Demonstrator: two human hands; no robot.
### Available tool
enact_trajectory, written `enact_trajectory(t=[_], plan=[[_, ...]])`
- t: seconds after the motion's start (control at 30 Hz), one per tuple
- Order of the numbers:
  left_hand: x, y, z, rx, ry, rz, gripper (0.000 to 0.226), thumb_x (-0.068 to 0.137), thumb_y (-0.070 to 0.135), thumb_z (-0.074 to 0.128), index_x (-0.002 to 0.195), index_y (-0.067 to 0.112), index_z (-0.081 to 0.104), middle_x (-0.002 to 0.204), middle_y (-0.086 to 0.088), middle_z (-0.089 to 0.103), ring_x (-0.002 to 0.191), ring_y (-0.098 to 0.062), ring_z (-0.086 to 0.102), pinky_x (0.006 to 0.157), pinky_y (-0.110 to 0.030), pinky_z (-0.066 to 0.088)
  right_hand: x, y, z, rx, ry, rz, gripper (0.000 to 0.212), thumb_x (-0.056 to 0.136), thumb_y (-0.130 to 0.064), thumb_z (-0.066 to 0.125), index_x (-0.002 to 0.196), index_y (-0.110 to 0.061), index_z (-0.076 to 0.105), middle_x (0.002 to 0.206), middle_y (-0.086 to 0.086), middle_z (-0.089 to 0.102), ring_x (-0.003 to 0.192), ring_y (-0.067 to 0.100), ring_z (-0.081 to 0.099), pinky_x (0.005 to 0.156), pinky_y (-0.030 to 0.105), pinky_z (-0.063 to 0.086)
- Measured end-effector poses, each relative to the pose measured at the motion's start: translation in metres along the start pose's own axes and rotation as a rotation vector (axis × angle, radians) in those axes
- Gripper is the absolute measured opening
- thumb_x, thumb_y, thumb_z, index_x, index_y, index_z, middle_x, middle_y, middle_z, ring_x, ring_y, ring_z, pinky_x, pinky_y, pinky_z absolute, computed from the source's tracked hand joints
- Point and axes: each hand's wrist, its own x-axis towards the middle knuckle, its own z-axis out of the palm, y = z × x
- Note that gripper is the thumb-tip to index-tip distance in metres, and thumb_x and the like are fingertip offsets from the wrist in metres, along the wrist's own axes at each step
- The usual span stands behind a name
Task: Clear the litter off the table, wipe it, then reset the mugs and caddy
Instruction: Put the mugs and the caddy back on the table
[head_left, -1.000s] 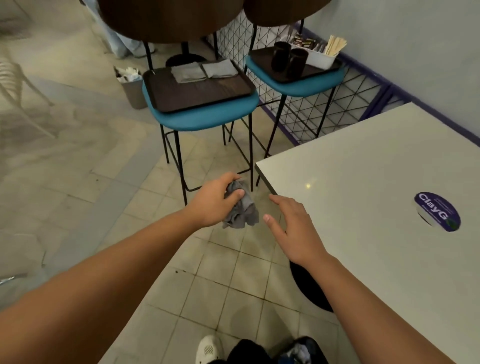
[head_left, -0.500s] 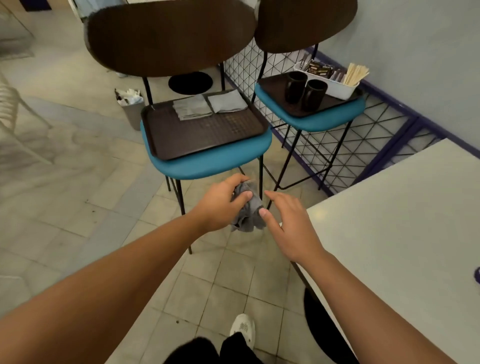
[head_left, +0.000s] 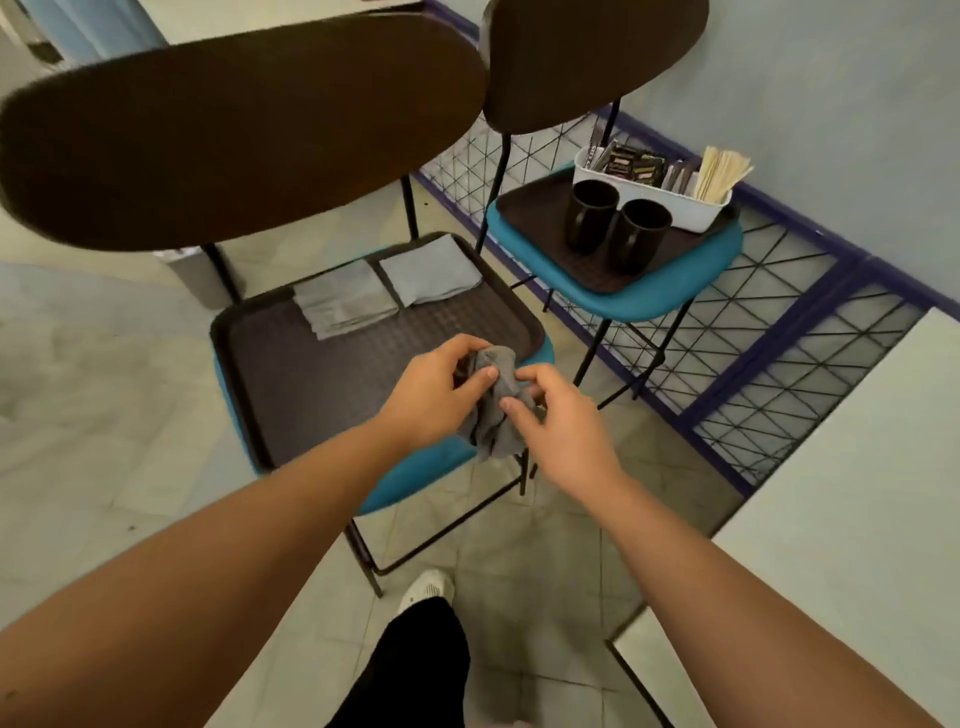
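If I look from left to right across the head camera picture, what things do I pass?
Bin → striped folded cloth → plain folded cloth → crumpled grey cloth held in both hands → two black mugs → white caddy → white table.

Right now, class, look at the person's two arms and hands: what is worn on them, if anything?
Nothing. The left hand and right hand are bare, with no gloves, rings or watch showing. Both forearms are uncovered up to the frame's edge; no sleeve is in view.

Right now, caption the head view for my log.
Both hands, left hand and right hand, grip a crumpled grey cloth above a tray.
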Motion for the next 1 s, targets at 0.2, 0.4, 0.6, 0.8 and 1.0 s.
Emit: enact_trajectory(t=[0.2, 0.4, 0.6, 0.8, 1.0], plan=[[0.088, -0.042, -0.023, 0.084, -0.007, -0.003, 0.025, 0.089, 0.034, 0.065, 0.112, 0.024, 0.063, 0.078, 0.018, 0.056, 0.07, 0.003, 0.054, 0.06, 0.001, 0.035, 0.088, -0.01, 0.023, -0.005, 0.053, 0.136, 0.024, 0.085, -0.033, 0.067, 0.108, -0.028, 0.063, 0.098, -0.008, 0.064, 0.09, 0.009, 0.061, 0.077, 0.027, 0.049], [0.141, -0.081, -0.019, 0.246, -0.124, -0.073, 0.034, 0.09, 0.035, 0.062, 0.122, 0.023, 0.062, 0.102, 0.002, 0.069, 0.091, -0.013, 0.063, 0.079, -0.023, 0.049, 0.146, 0.003, 0.042, -0.137, 0.004, 0.176, 0.025, 0.087, -0.024, 0.063, 0.112, -0.027, 0.065, 0.109, -0.003, 0.063, 0.103, 0.017, 0.058, 0.086, 0.032, 0.049], [0.158, -0.095, -0.014, 0.316, -0.134, -0.064, 0.026, 0.089, 0.029, 0.062, 0.114, 0.027, 0.064, 0.106, 0.006, 0.069, 0.094, -0.012, 0.065, 0.084, -0.034, 0.055, 0.161, 0.022, 0.044, -0.274, 0.008, 0.164, 0.024, 0.089, -0.017, 0.058, 0.111, -0.023, 0.067, 0.107, 0.0, 0.063, 0.102, 0.022, 0.052, 0.086, 0.036, 0.046], [0.161, -0.088, 0.003, 0.358, -0.25, 0.128, 0.028, 0.088, 0.035, 0.061, 0.113, 0.021, 0.064, 0.101, 0.002, 0.061, 0.094, -0.017, 0.059, 0.079, -0.034, 0.051, 0.162, 0.029, 0.038, -0.21, 0.02, 0.202, 0.022, 0.087, -0.024, 0.061, 0.108, -0.023, 0.068, 0.1, -0.003, 0.064, 0.099, 0.017, 0.054, 0.086, 0.038, 0.048], [0.202, -0.049, 0.033, 0.17, -0.192, 0.113, 0.034, 0.09, 0.032, 0.061, 0.12, 0.015, 0.062, 0.111, -0.004, 0.063, 0.099, -0.018, 0.062, 0.089, -0.035, 0.051, 0.173, 0.058, -0.003, -0.123, 0.202, 0.358, 0.029, 0.089, -0.031, 0.06, 0.115, -0.022, 0.067, 0.114, 0.0, 0.063, 0.11, 0.02, 0.052, 0.093, 0.035, 0.045]])
